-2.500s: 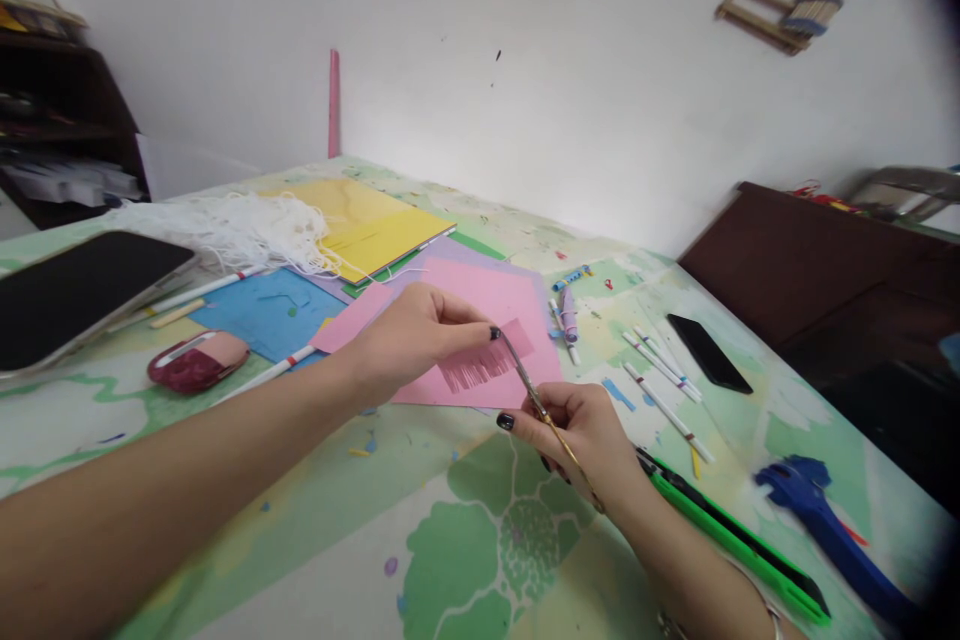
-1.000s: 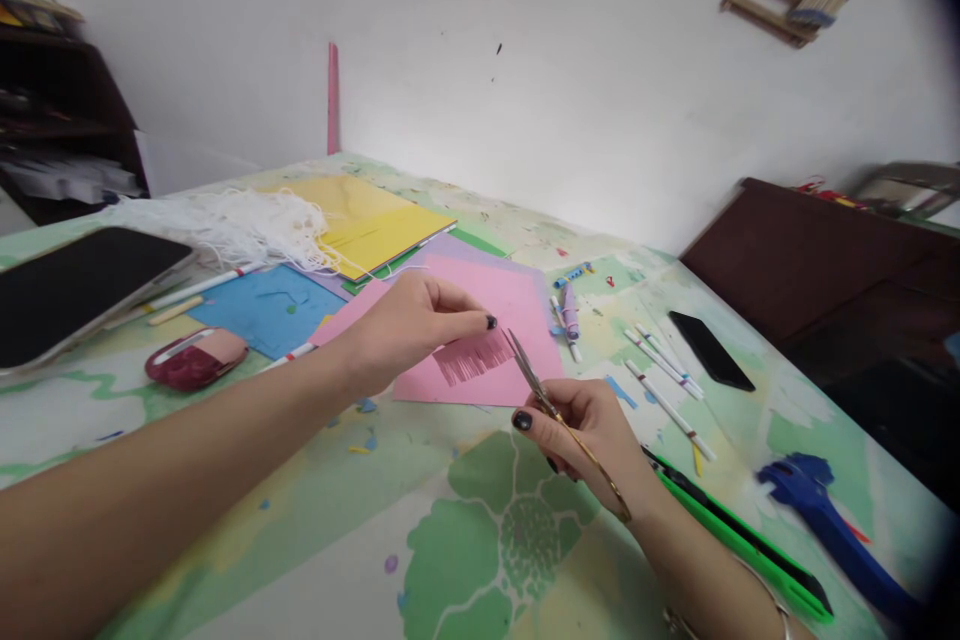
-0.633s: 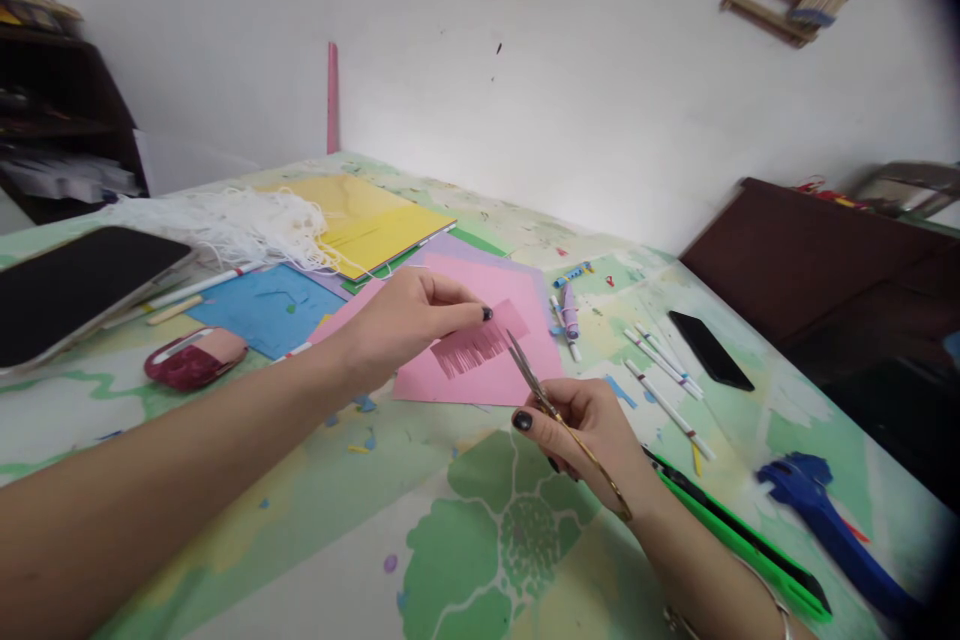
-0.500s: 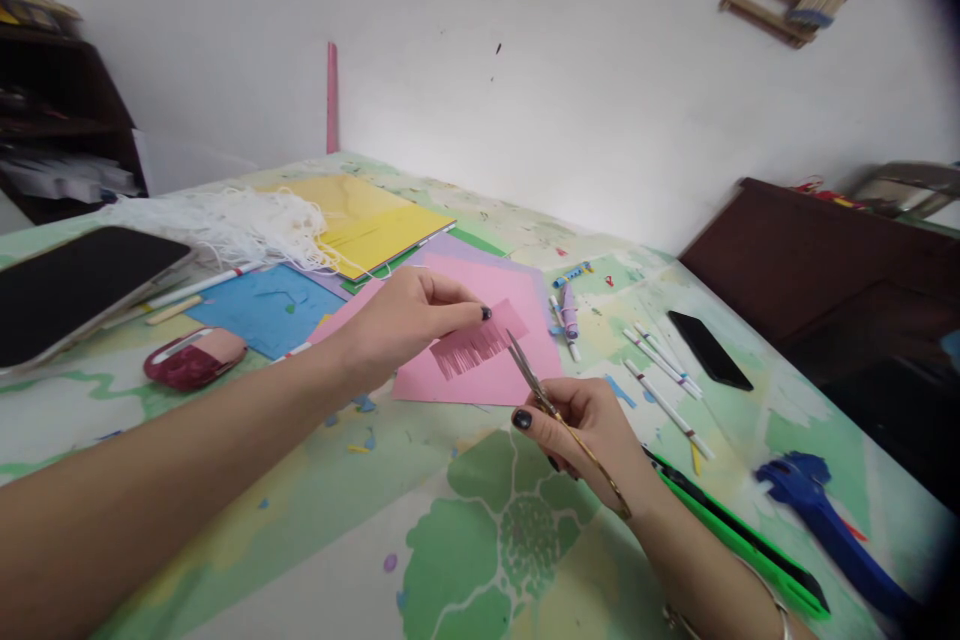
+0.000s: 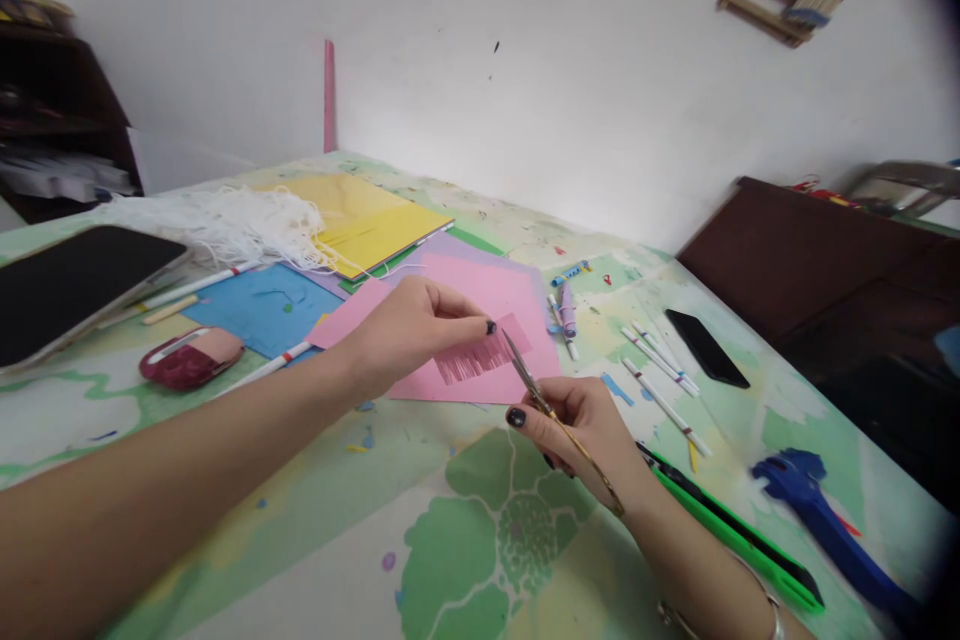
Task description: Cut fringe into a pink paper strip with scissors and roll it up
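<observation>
One green-patterned table (image 5: 315, 530), bearing a pink sheet (image 5: 491, 282). Right hand (image 5: 589, 430), fingers curled around gold-handled scissors (image 5: 540, 402); left hand (image 5: 409, 330), fingertips pinching a fringed pink strip (image 5: 474, 360) over the sheet, beside the blades.

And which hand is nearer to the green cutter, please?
Right. The right hand, holding scissors, is just left of the green cutter; the left hand is farther left, pinching the fringed pink paper.

The right hand (image 5: 581, 428) has glossy black nails (image 5: 516, 416) and a bracelet (image 5: 775, 612) (slim, silvery) on its forearm (image 5: 675, 540).
</observation>
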Motion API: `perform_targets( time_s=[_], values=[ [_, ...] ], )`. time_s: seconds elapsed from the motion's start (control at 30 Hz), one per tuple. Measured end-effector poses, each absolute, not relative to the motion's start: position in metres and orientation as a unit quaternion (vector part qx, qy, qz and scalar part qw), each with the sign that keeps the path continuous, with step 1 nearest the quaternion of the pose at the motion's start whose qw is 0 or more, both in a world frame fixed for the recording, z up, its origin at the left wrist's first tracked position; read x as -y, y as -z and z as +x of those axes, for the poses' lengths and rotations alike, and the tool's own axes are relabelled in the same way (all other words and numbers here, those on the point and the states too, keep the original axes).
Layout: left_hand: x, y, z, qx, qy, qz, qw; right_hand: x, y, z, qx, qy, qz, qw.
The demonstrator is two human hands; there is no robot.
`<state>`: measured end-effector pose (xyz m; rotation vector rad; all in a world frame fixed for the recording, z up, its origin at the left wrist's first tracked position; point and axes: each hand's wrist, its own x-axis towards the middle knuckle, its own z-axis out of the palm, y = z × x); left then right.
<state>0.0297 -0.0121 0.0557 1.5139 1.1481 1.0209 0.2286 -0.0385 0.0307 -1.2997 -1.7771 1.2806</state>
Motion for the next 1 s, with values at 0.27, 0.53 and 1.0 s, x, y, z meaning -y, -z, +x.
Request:
perform_targets(
  time_s=[0.27,0.53,1.0],
  values=[
    [0.0130,-0.0539,0.0319,-0.470,-0.418,0.623,0.465,0.0386,-0.0284,0.2289,0.671,-0.469,-0.493,0.294],
    [0.0147,-0.0537,0.0323,-0.465,-0.419,0.621,0.473,0.0390,-0.0263,0.2294,0.673,-0.467,-0.488,0.301],
    [0.0145,-0.0533,0.0317,-0.468,-0.419,0.617,0.475,0.0381,-0.0256,0.2281,0.667,-0.468,-0.496,0.300]
  ],
)
